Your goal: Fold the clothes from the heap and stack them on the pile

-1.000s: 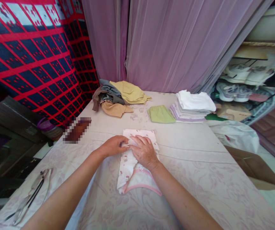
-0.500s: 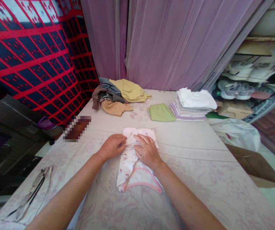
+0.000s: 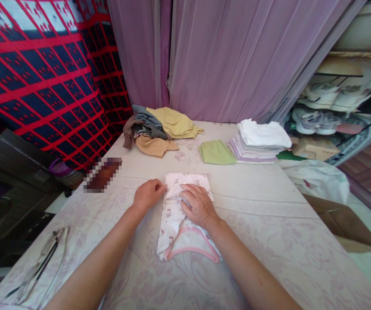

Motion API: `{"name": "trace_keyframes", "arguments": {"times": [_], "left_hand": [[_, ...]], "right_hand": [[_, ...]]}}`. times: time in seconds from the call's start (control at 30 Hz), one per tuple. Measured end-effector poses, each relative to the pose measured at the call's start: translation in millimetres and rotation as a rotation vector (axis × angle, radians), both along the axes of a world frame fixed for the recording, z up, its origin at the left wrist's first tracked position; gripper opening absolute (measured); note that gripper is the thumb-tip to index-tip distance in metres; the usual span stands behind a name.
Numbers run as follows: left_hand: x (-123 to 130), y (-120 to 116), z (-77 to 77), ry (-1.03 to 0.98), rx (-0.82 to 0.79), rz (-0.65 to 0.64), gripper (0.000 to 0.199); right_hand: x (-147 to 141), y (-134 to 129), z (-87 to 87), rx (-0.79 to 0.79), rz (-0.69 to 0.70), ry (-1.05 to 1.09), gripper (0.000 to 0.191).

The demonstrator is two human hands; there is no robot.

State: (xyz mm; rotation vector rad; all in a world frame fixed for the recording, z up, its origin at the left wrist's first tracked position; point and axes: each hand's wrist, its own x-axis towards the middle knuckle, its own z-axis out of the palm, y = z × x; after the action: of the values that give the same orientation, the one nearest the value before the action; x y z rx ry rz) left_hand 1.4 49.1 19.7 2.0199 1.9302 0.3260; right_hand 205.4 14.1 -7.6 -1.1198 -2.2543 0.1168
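A white garment [image 3: 172, 215] with small printed figures and pink neck trim lies partly folded in front of me, its neckline toward me. My left hand [image 3: 149, 193] is at the garment's left edge, fingers curled, with the thumb and forefinger pinched together; what is between the fingertips is too small to make out. On the upper folded part, my right hand [image 3: 200, 206] lies with its fingers stretched out over the cloth.
Behind are a pile of crumpled clothes [image 3: 153, 144], yellow clothing [image 3: 172, 122], folded green clothing [image 3: 217, 152] and a stack topped by white cloth [image 3: 263, 133]. Glasses [image 3: 40, 262] lie at the left; a cardboard box [image 3: 340, 224] stands at the right.
My left hand has moved slightly left, from on top of the garment to its edge. My right hand has stayed nearly in place. The fold under my hands looks flatter.
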Motion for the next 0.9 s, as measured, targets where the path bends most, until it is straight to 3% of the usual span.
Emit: {"name": "trace_keyframes", "arguments": {"times": [0.1, 0.33, 0.57, 0.77, 0.9], "left_hand": [[5, 3, 4.2, 0.023, -0.130, 0.038, 0.034], [14, 9, 7.6, 0.056, -0.219, 0.053, 0.027], [10, 10, -2.8, 0.010, -0.127, 0.018, 0.023], [9, 4, -8.7, -0.081, -0.056, 0.034, 0.017], [5, -1, -16.2, -0.200, 0.048, -0.046, 0.021]], "right_hand": [[-4, 1, 0.1, 0.028, 0.045, -0.043, 0.014], [-11, 4, -1.6, 0.057, 0.056, -0.159, 0.010], [-16, 5, -4.8, 0.050, 0.064, -0.153, 0.013], [-13, 1, -1.9, -0.094, 0.079, -0.109, 0.013], [-17, 0, 4.1, -0.164, 0.017, -0.130, 0.019]]}}
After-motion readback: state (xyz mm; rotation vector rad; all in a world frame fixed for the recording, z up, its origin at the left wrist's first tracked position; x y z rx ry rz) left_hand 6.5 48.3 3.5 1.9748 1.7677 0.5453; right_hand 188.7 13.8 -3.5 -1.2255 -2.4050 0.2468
